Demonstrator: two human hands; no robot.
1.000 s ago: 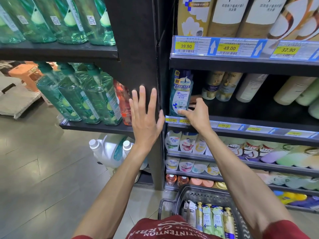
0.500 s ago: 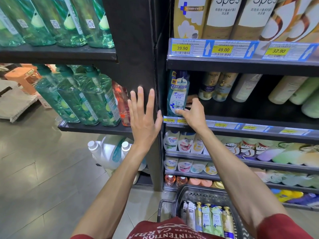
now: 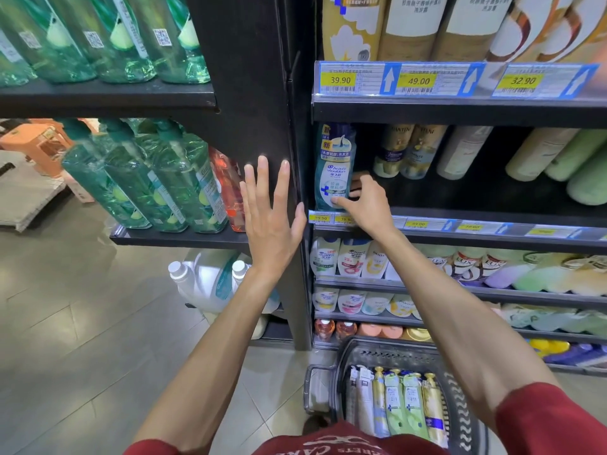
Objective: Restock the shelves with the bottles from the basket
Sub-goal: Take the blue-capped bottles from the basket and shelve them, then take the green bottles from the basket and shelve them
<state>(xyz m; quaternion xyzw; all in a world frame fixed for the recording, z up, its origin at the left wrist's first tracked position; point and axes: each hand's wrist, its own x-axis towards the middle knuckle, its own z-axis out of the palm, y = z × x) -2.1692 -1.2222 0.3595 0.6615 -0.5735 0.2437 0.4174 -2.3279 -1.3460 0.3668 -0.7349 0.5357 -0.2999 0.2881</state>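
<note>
Steadying a blue bottle (image 3: pixel 335 165) at the left end of the middle shelf (image 3: pixel 476 224), a person's right hand (image 3: pixel 369 201) pinches it low down, thumb on the label and fingers (image 3: pixel 358 193) curled round its side; the left hand (image 3: pixel 272 221) lies flat against the black post (image 3: pixel 249 93), its fingers straight, spread and holding nothing; more bottles (image 3: pixel 394 402) wait in the basket (image 3: pixel 460 412) on the floor below. The blue bottle appears to stand close to the shelf's front lip, so a hasty release or a dragging thumb could tip it forward off the edge; a careless push backward might knock the gold bottles (image 3: pixel 404 152) near its right.
</note>
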